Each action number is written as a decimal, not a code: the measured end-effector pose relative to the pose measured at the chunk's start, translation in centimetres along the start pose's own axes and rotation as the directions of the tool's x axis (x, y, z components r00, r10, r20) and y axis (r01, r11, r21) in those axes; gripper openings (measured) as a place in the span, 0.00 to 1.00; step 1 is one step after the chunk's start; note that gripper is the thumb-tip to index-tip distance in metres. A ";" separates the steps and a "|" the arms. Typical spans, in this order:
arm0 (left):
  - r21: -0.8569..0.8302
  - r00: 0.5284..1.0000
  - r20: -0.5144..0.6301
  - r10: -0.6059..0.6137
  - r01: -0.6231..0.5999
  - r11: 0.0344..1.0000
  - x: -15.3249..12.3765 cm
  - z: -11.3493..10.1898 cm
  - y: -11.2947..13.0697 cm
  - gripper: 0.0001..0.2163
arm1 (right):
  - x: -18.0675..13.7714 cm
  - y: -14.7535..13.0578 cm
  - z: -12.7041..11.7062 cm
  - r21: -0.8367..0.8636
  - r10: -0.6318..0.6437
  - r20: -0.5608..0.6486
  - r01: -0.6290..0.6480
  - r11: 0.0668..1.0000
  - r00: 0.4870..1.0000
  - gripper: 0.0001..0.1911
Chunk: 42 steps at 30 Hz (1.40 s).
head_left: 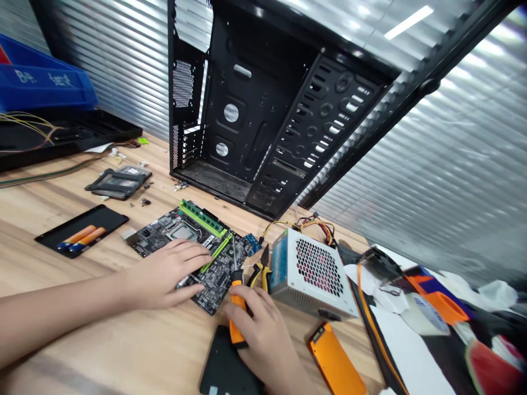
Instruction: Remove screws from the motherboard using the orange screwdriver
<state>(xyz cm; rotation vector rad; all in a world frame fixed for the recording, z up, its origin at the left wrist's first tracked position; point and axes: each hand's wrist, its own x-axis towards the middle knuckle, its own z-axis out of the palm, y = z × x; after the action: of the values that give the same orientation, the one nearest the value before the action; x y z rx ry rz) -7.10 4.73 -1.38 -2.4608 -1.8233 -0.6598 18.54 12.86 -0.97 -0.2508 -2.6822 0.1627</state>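
A motherboard with green memory slots lies flat on the wooden table. My left hand rests flat on its near edge, fingers stretched out. My right hand is closed round the orange handle of a screwdriver, whose shaft points up and away over the board's right side. Yellow-handled pliers lie just beyond that hand.
An open black computer case stands behind the board. A grey power supply with coloured wires sits to the right, an orange box near it. A black tray with orange tools and a blue bin lie at left.
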 end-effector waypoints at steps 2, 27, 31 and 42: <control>0.002 1.000 -0.011 -0.002 0.002 1.000 0.0 0.0 0.0 0.19 | 0.0 0.0 0.0 -0.001 0.000 -0.003 0.000 1.000 1.000 0.25; 0.021 1.000 0.018 0.001 -0.002 1.000 0.0 0.0 0.2 0.18 | -0.2 0.0 -0.1 -0.005 0.010 0.006 -0.010 1.000 1.000 0.27; 0.007 1.000 -0.004 -0.027 0.027 1.000 -0.1 0.0 0.3 0.18 | -0.2 0.0 -0.1 0.001 0.001 0.006 -0.001 1.000 1.000 0.26; 0.028 1.000 0.030 0.001 -0.002 1.000 0.0 -0.1 0.0 0.19 | 0.0 0.0 -0.1 0.000 0.000 -0.007 0.000 1.000 1.000 0.26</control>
<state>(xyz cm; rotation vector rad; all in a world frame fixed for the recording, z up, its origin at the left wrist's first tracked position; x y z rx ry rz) -7.09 4.70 -1.27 -2.4673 -1.8282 -0.5965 18.64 12.85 -0.85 -0.2513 -2.6749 0.1622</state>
